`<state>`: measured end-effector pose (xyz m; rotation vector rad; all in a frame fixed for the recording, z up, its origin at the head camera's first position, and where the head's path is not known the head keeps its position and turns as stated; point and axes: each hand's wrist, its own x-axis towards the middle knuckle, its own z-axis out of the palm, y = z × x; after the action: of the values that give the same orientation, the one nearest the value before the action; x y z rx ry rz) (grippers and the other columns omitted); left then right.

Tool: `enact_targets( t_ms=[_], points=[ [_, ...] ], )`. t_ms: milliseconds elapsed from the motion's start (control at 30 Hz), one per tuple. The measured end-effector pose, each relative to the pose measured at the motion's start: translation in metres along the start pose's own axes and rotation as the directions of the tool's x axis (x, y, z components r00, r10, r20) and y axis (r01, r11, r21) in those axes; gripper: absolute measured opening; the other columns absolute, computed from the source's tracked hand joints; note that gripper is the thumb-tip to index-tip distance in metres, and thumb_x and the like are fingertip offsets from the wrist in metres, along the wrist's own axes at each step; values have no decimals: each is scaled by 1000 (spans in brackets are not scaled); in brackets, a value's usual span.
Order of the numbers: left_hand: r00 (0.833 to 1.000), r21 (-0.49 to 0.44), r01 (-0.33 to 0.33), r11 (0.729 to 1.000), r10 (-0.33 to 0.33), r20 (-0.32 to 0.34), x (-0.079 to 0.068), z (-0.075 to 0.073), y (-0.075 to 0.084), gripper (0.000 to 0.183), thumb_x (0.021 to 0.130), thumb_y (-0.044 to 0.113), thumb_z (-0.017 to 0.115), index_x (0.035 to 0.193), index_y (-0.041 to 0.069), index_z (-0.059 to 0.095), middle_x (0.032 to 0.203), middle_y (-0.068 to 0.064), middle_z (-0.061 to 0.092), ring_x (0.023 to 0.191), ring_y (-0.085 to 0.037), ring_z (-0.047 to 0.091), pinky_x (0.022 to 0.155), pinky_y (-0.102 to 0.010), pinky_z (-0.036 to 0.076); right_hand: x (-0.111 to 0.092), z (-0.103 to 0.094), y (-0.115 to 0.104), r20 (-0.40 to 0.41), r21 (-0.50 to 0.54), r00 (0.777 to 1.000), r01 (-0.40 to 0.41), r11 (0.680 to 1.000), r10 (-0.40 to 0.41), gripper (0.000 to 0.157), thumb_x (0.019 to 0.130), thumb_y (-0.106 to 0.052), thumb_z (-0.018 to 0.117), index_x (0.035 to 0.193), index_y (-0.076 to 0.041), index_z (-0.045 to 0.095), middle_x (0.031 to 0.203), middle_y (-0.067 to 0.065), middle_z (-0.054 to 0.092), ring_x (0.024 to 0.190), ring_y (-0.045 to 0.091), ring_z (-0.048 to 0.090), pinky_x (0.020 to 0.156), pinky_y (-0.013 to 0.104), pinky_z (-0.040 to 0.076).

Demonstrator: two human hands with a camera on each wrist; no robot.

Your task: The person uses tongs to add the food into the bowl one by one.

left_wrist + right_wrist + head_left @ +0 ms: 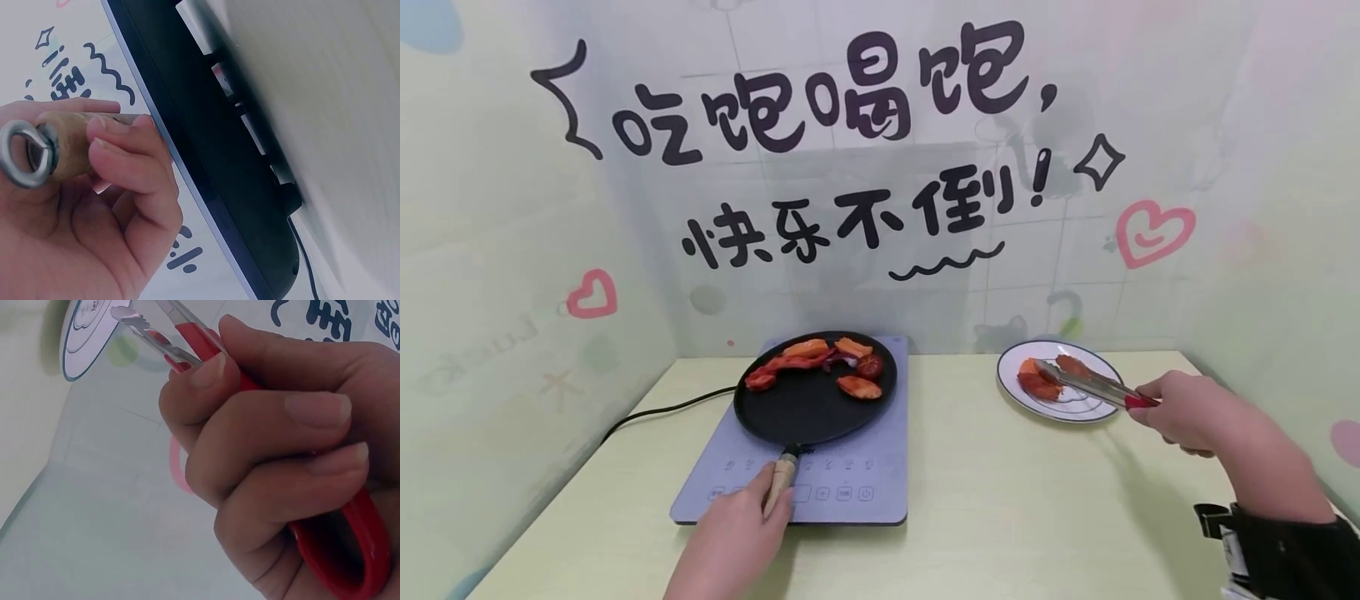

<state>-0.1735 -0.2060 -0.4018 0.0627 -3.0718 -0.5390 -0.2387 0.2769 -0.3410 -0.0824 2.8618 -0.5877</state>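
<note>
My left hand (737, 525) grips the wooden handle (783, 477) of a black frying pan (793, 417); in the left wrist view a metal ring (26, 154) shows at the handle's end. Orange food pieces (807, 348), a wavy red strip (797, 362) and a round dark-red piece (870, 366) lie along the pan's far side. Over on the right, my right hand (1198, 408) holds metal tongs (1097, 387) with red grips (369, 550). Their tips are over the reddish-orange food (1039, 385) on a white plate (1105, 367) with a dark rim.
Under the pan is a flat induction cooker (887, 467) with touch controls along its front. A black cord (670, 408) runs from it to the left. The pale table (970, 500) meets a printed wall (880, 308) behind and panels at both sides.
</note>
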Motion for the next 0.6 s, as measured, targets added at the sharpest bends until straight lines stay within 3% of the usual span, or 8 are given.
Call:
enact_targets(
  t_ms=[133,367,600],
  points=[
    [1000,1,-4,1000,4,4,1,1,1,62,98,37,49,141,-6,43,122,-28,58,99,-36,61,68,-46,48,-1,-1,5,14,52,1000,-13,999,13,58,94,-22,59,134,16,41,57,0,44,42,9,31,43,24,32],
    [1000,10,9,1000,-9,13,1,-1,0,62,98,38,49,142,-5,43,122,-29,58,86,-27,60,65,-42,45,-5,-3,7,42,113,999,-29,993,24,55,94,-23,60,131,16,45,59,2,47,43,11,34,44,26,35],
    [999,7,27,1000,-27,35,2,1,0,63,98,39,49,142,-5,42,116,-26,61,78,-26,56,63,-41,44,-3,1,5,53,80,998,-24,996,20,51,95,-21,58,130,14,47,59,3,50,45,12,39,45,26,37]
  ],
)
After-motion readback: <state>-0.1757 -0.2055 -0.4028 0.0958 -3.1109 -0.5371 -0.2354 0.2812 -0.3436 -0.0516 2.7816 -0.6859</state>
